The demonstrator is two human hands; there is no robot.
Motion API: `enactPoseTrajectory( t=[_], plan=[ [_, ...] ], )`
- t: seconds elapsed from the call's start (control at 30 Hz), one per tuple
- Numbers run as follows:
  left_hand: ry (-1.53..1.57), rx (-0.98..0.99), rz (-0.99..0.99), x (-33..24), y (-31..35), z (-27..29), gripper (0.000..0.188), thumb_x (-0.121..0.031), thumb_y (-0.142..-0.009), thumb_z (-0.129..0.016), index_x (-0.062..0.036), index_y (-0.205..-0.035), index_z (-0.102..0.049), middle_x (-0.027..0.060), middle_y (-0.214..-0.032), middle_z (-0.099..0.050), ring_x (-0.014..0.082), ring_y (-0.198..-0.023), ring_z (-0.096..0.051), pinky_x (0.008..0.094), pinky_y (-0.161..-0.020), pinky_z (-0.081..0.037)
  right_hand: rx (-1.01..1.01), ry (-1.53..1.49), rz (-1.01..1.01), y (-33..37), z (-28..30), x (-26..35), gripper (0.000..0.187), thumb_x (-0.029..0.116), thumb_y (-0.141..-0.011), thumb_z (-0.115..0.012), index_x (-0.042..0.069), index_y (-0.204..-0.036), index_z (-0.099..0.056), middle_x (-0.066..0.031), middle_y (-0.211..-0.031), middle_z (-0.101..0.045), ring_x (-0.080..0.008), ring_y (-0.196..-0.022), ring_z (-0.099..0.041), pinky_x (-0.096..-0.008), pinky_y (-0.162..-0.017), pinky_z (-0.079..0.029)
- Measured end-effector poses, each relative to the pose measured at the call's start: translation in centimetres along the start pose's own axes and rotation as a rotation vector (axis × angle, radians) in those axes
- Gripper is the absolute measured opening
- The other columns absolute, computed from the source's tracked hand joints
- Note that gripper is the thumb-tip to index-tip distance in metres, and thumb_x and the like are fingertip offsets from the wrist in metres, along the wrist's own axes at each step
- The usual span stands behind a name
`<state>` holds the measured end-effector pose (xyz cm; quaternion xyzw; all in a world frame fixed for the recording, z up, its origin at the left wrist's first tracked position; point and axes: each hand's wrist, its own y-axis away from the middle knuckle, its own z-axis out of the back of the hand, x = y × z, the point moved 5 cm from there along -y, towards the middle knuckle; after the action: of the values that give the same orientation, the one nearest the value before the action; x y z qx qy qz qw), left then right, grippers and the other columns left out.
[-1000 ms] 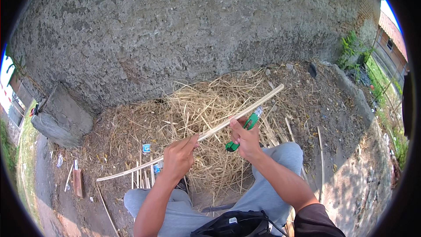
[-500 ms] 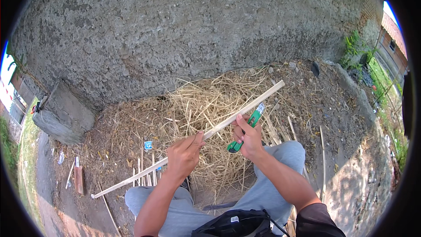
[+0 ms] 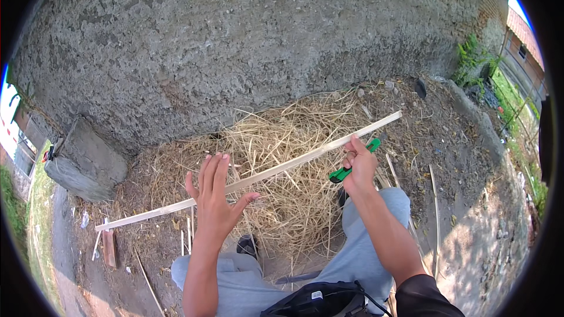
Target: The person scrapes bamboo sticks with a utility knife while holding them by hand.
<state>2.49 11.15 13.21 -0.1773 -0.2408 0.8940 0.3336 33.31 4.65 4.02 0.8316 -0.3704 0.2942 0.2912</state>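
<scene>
A long pale strip of wood or bamboo (image 3: 294,163) slants across the view, its right end higher. My right hand (image 3: 361,170) pinches it between thumb and fingers near that end. The same hand holds a green utility knife (image 3: 339,175) against its palm; no blade can be made out. My left hand (image 3: 214,202) is open, fingers spread and thumb out to the right. It overlaps the strip left of its middle without gripping it; whether it touches, I cannot tell.
A heap of straw-like shavings (image 3: 294,217) lies between my legs. Behind it rises a rough grey wall (image 3: 282,35). A concrete block (image 3: 88,161) stands at left. Thin strips (image 3: 435,217) lie on the ground to the right, and a reddish-brown piece (image 3: 109,249) lies at left.
My left hand has let go of the strip and spread its fingers. My right hand has moved right with strip and knife; the strip's left end has risen. The knife has turned in my hand.
</scene>
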Motion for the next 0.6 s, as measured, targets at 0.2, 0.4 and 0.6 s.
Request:
enactPoseTrajectory(
  t=[0.2,0.4,0.6],
  plan=[
    [-0.007,-0.061,0.012,1.7,0.5,0.5,0.079,-0.042,-0.070,-0.082,-0.0060,-0.133,-0.051,0.0084,-0.135,-0.055,0.0256,-0.131,-0.046,0.0478,-0.115,-0.016,-0.042,-0.062,0.037,-1.1,1.3,1.9,0.016,0.017,-0.093,-0.067,0.004,-0.088,-0.059,-0.0011,-0.071,-0.054,-0.0063,-0.050,-0.039,-0.0236,-0.044,-0.033],
    [0.051,-0.080,0.002,1.7,0.6,0.0,0.055,-0.025,-0.075,-0.081,-0.0064,-0.122,-0.057,0.0075,-0.124,-0.060,0.0259,-0.120,-0.054,0.0476,-0.111,-0.021,-0.046,-0.048,0.074,-1.4,2.6,2.5,0.015,0.016,-0.092,-0.067,0.004,-0.089,-0.059,-0.0029,-0.073,-0.057,-0.0063,-0.051,-0.041,-0.0233,-0.043,-0.033],
    [0.098,-0.097,-0.066,0.7,0.5,-1.1,0.038,-0.019,-0.080,-0.076,-0.0055,-0.113,-0.061,0.0083,-0.117,-0.060,0.0262,-0.118,-0.055,0.0492,-0.106,-0.025,-0.022,-0.020,0.053,-0.9,2.3,1.8,0.014,0.017,-0.093,-0.066,0.004,-0.092,-0.059,-0.0028,-0.076,-0.057,-0.0066,-0.052,-0.041,-0.0233,-0.045,-0.033]
  ],
)
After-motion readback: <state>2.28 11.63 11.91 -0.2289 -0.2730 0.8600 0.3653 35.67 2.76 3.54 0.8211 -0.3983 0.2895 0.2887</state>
